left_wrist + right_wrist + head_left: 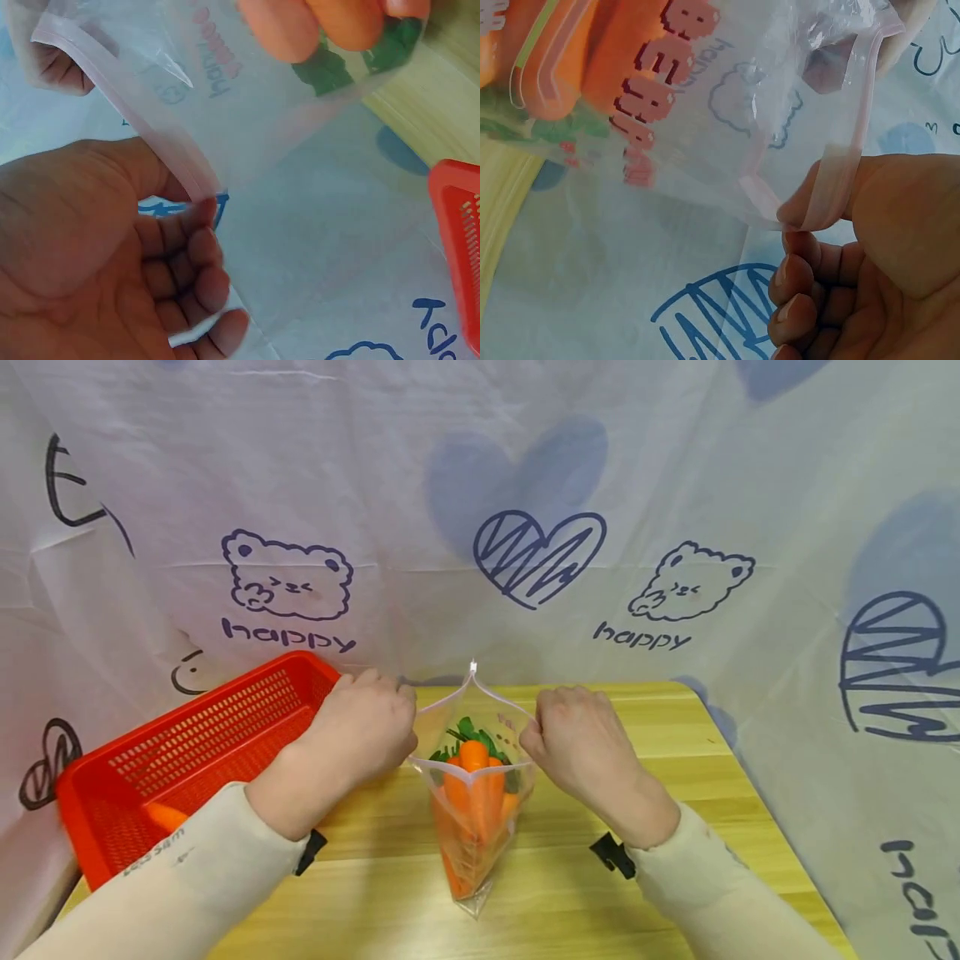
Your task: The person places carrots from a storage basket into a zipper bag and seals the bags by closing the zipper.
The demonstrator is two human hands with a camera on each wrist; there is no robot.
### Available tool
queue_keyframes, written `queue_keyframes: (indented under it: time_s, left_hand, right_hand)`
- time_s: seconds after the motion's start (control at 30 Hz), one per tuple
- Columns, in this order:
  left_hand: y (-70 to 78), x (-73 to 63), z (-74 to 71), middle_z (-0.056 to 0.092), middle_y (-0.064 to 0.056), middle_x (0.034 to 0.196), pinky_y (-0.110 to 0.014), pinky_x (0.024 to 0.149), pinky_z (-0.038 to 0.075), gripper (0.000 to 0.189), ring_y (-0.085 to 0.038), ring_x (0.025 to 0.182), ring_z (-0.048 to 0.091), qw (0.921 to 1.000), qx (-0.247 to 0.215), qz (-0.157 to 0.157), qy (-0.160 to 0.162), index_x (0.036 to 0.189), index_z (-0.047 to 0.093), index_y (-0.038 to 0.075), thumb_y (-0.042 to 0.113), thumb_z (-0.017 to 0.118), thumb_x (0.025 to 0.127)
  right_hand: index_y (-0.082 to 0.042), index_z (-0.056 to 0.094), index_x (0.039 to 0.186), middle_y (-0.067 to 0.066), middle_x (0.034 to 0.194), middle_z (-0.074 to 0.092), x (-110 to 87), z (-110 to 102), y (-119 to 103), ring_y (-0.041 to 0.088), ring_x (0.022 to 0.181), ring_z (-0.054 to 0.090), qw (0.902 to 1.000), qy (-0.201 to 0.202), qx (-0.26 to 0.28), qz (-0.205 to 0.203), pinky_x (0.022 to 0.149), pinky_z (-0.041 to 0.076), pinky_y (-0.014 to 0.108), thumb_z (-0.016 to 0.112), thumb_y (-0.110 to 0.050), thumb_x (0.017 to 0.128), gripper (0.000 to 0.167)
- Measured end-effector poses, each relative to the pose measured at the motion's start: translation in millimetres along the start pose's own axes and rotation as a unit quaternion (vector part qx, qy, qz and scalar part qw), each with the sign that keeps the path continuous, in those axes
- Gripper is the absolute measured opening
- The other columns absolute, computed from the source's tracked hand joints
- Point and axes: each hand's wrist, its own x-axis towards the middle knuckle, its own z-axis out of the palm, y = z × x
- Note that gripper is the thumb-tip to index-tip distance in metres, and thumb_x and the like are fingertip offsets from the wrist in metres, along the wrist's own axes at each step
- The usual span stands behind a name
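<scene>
A clear zipper bag point(480, 852) hangs upright between my two hands, its mouth spread wide and a white slider at the far corner. Inside stand several carrots point(474, 758) with green leafy tops point(467, 727). My left hand point(360, 722) pinches the left side of the pink-edged rim between thumb and forefinger, as the left wrist view shows. On the opposite side, my right hand point(581, 735) pinches the rim the same way. Red printed lettering point(660, 90) runs along the bag in the right wrist view.
A red plastic basket point(202, 727) sits at the left of the wooden table point(637, 885), partly behind my left forearm. One orange carrot point(165, 816) lies in it. A white cloth point(412, 527) with bear and heart drawings hangs behind the table.
</scene>
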Motion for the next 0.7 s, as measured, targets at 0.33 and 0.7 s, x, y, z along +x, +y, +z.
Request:
queue_keyframes:
  time_s: [0.33, 0.7]
  left_hand:
    - [-9.5, 0.4, 16.5, 0.059, -0.006, 0.081, -0.038, 0.072, 0.042, 0.011, -0.028, 0.081, 0.053, 0.9902, 0.000, 0.091, 0.106, 0.086, 0.059, 0.006, 0.017, 0.059, 0.084]
    - [-33.4, -4.2, 10.0, 0.054, 0.003, 0.079, -0.032, 0.074, 0.040, 0.007, -0.020, 0.080, 0.047, 0.9890, -0.144, 0.007, 0.032, 0.081, 0.057, 0.016, 0.021, 0.056, 0.086]
  right_hand:
    - [-0.017, 0.041, 0.057, -0.002, 0.054, 0.038, -2.6, 1, 0, 0.018, 0.054, 0.039, 0.9999, -0.006, 0.010, -0.002, 0.057, 0.032, 0.031, 0.055, -0.010, 0.073, 0.022]
    - [-0.017, 0.044, 0.059, -0.003, 0.057, 0.042, -4.3, 4, -1, 0.019, 0.058, 0.042, 0.9986, -0.024, 0.036, 0.029, 0.063, 0.037, 0.032, 0.054, -0.011, 0.073, 0.019]
